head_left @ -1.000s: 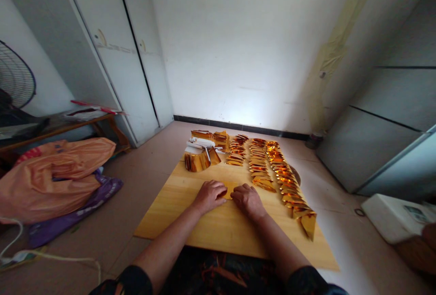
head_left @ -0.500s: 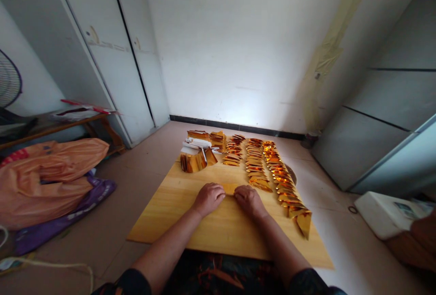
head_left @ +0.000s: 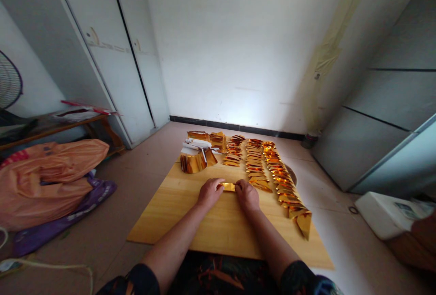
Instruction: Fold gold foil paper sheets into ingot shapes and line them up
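Observation:
A narrow folded piece of gold foil paper (head_left: 228, 187) spans the gap between my two hands, over the middle of the wooden board (head_left: 166, 208). My left hand (head_left: 210, 190) pinches its left end with curled fingers. The right end is gripped by my right hand (head_left: 248, 194), its fingers bent over the foil. To the right, folded gold foil pieces (head_left: 282, 179) lie in long overlapping rows. Behind my left hand rests a curved stack of gold foil sheets (head_left: 193, 163), beside a white paper-like bundle (head_left: 197, 144).
Orange and purple plastic bags (head_left: 68, 163) lie on the floor at left, near a low wooden bench (head_left: 98, 120). Grey cabinets (head_left: 102, 50) stand behind them. A white box (head_left: 384, 215) sits on the right. The white wall (head_left: 231, 59) rises behind the board.
Both hands have turned slightly and their fingers have shifted on the foil. The strip between them now looks narrower and shinier. The rows and the stack have stayed put.

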Demonstrator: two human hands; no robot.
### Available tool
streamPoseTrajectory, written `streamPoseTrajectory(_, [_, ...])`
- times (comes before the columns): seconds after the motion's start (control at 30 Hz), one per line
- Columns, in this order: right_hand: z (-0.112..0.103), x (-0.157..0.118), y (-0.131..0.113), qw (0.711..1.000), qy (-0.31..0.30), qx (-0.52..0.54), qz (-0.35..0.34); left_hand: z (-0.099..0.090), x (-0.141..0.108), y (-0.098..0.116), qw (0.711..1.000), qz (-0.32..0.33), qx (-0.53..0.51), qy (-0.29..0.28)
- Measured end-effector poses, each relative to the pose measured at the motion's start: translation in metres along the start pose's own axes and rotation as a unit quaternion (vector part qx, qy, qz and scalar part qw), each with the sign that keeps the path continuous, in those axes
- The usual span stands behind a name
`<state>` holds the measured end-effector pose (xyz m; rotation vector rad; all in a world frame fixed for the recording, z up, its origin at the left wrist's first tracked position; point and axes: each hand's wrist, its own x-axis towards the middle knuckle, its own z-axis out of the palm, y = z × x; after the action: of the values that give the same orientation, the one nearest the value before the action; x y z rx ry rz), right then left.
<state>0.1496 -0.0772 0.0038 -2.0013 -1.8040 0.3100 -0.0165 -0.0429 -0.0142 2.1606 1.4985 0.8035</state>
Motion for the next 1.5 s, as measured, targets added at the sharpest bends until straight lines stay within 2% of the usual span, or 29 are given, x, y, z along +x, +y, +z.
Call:
streamPoseTrajectory(0.2, [0.009, 0.005, -0.006, 0.991, 0.0, -0.132, -0.011, -0.001, -0.003, 0.004, 0.996, -0.025, 0.084, -0.006])
streamPoseTrajectory(0.37, [0.016, 0.009, -0.006, 0.983, -0.006, -0.18, -0.021, -0.005, -0.002, 0.011, 0.987, -0.043, 0.151, -0.032])
streamPoseTrajectory(0.6, [0.017, 0.008, -0.007, 0.981, 0.008, -0.19, -0.033, -0.008, 0.0, 0.018, 0.978, -0.051, 0.194, -0.054])
streamPoseTrajectory(0.97, [0.02, 0.007, -0.006, 0.979, 0.024, -0.199, -0.027, -0.006, -0.004, 0.02, 0.972, -0.052, 0.228, -0.032])
streamPoseTrajectory(1.03, [0.019, 0.006, -0.005, 0.98, 0.032, -0.194, -0.024, -0.007, -0.006, 0.021, 0.969, -0.037, 0.242, -0.011])
streamPoseTrajectory(1.1, [0.018, 0.005, -0.005, 0.98, 0.033, -0.188, -0.051, -0.007, -0.008, 0.022, 0.966, -0.006, 0.259, 0.005])
streamPoseTrajectory(1.2, [0.016, 0.007, -0.004, 0.977, 0.015, -0.178, -0.117, -0.005, -0.008, 0.025, 0.96, 0.049, 0.275, 0.003])
streamPoseTrajectory(1.27, [0.015, 0.009, -0.005, 0.979, -0.001, -0.167, -0.119, -0.005, -0.008, 0.025, 0.959, 0.068, 0.277, -0.002])
streamPoseTrajectory(1.5, [0.005, 0.017, -0.008, 0.99, -0.05, -0.122, -0.053, -0.012, -0.009, 0.022, 0.97, 0.0, 0.242, 0.01])
